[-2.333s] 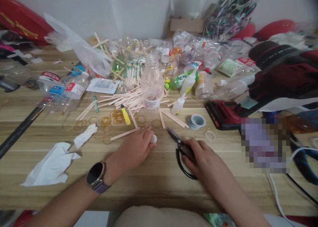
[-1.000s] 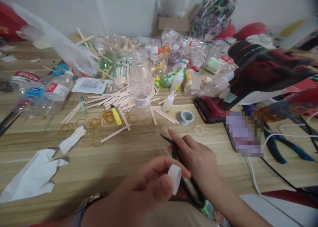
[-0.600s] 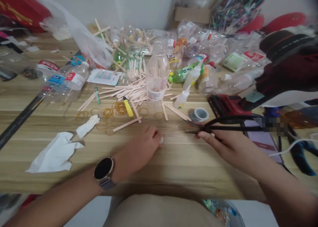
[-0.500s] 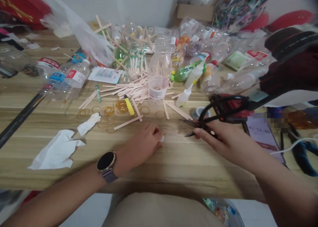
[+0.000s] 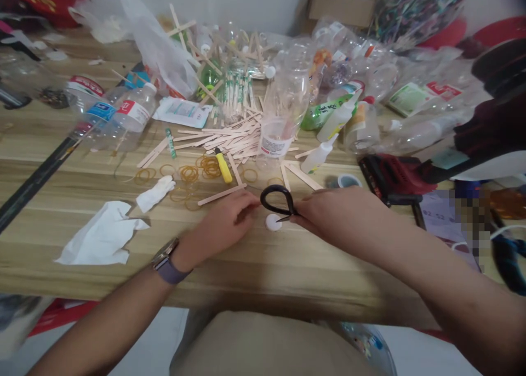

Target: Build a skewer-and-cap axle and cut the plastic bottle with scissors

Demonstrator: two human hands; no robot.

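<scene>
While the right hand (image 5: 306,207) grips scissors (image 5: 290,201) by the cap (image 5: 273,222), toward the tabletop's front edge (image 5: 246,295), the left hand (image 5: 226,217) half curls, its hold unclear.

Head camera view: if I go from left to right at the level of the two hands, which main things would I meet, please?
Large white tissue → wristwatch → left hand → white cap → right hand → phone.

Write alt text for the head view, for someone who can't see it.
A right hand holds scissors, a blade tip overlapping a white cap on a wooden table; the left hand is beside the cap. Behind are a clear bottle and loose sticks, with more bottles around.
</scene>
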